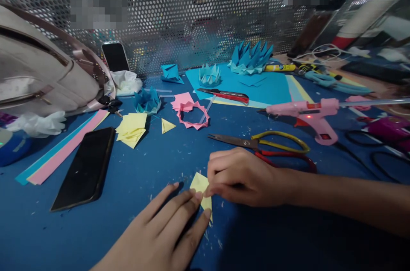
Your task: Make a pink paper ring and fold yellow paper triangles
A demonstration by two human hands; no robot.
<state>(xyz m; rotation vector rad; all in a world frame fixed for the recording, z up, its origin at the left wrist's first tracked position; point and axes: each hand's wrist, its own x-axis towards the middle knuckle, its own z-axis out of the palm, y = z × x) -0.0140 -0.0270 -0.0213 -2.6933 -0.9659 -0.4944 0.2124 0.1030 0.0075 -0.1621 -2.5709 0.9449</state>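
Note:
A small yellow piece of paper (199, 181), partly folded, lies on the blue table between my hands. My left hand (173, 224) is spread flat, with its fingertips pressing the lower left part of the paper. From the right, my right hand (240, 177) has its fingers curled in, its thumb and fingertips on the paper's right edge. The fingers hide part of that edge. Just beyond my right hand lie scissors (256, 142) with one yellow and one red handle. Further left are a folded yellow triangle (168, 126) and a stack of yellow paper squares (133, 128).
A pink glue gun (307, 111) with a lit red light lies at the right. Behind are a pink paper ring (205, 113), a utility knife (227, 95), blue sheets (272, 89) and blue folded-paper pieces (251, 58). A phone (85, 168) and paper strips (68, 145) lie left.

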